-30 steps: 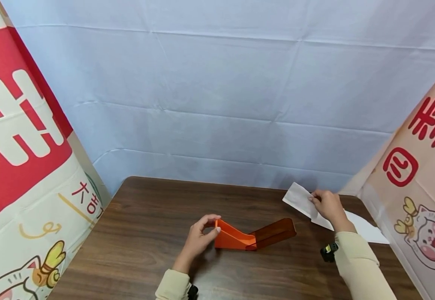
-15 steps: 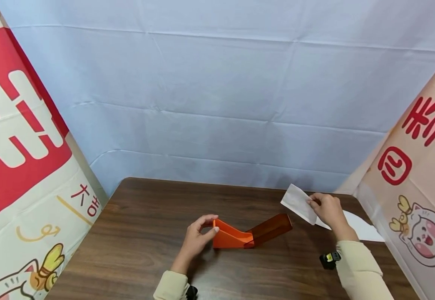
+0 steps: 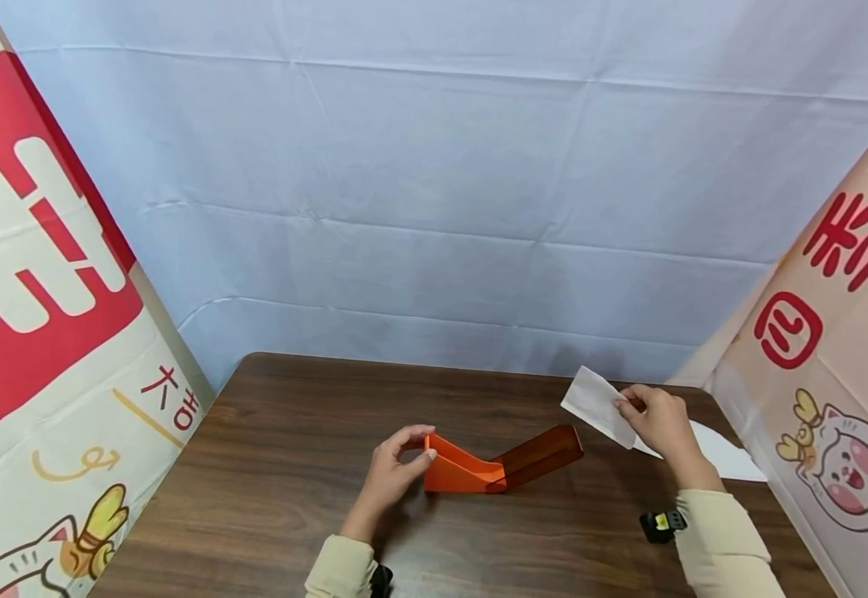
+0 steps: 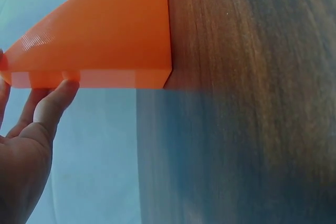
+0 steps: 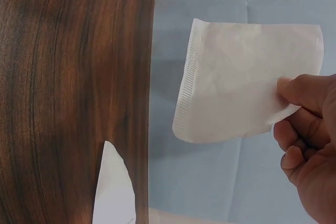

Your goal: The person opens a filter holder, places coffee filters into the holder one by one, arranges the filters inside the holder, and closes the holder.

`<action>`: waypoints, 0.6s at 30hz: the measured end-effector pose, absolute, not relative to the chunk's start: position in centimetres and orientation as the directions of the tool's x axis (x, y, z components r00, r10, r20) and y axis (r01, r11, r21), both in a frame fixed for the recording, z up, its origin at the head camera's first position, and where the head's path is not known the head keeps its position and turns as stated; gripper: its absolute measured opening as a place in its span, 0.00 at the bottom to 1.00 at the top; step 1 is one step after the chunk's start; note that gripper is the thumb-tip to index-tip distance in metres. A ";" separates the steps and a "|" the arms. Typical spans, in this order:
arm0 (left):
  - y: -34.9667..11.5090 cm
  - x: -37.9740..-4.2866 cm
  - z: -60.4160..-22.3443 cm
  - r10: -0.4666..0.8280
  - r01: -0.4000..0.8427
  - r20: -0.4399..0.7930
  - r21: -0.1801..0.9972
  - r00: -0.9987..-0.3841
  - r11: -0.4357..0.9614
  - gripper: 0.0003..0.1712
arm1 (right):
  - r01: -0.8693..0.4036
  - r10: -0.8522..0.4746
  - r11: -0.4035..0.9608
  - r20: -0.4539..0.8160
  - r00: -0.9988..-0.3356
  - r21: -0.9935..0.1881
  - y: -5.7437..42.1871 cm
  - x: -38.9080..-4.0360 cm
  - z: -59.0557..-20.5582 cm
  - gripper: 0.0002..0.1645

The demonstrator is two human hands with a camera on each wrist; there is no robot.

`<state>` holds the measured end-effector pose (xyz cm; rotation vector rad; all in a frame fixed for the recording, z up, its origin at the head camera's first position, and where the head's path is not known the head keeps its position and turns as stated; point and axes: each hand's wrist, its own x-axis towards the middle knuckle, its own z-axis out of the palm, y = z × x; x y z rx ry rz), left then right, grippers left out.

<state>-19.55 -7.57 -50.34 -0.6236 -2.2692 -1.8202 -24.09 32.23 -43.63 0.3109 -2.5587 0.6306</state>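
Observation:
An orange box (image 3: 452, 472) with sloping sides and a see-through brown lid (image 3: 541, 457), swung open to the right, stands on the table. My left hand (image 3: 396, 471) holds the box's tall left end between thumb and fingers. The left wrist view shows the thumb and fingertips touching the orange wall (image 4: 110, 30). At the back right, my right hand (image 3: 658, 419) pinches a white coffee filter paper (image 5: 247, 77), held above the table. One edge of this paper is crimped. Below and right of that hand lies more white filter paper (image 3: 725, 457), partly hidden by it.
The dark wooden table (image 3: 314, 440) ends at a pale blue cloth backdrop (image 3: 434, 208). Printed cloth walls stand at the left (image 3: 37, 274) and the right (image 3: 837, 357).
My right hand has drawn the filter paper slightly up and away from the paper on the table. My left hand keeps its hold on the box, and the view has shifted slightly.

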 end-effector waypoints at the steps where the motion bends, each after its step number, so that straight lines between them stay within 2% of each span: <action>1: -7.6 -19.8 -50.9 0.206 0.423 0.388 0.891 -0.898 0.166 0.17 | -0.323 -0.098 0.867 0.505 -0.857 -0.380 32.2 -24.1 -43.6 0.03; 9: -7.5 -20.8 -52.5 0.182 0.407 0.382 0.904 -0.906 0.129 0.18 | -0.350 -0.106 0.857 0.535 -0.838 -0.379 31.8 -23.8 -43.2 0.02; 18: -7.5 -19.6 -49.6 0.225 0.462 0.427 0.876 -0.876 0.140 0.17 | -0.393 -0.142 0.844 0.554 -0.820 -0.366 30.3 -23.4 -42.3 0.02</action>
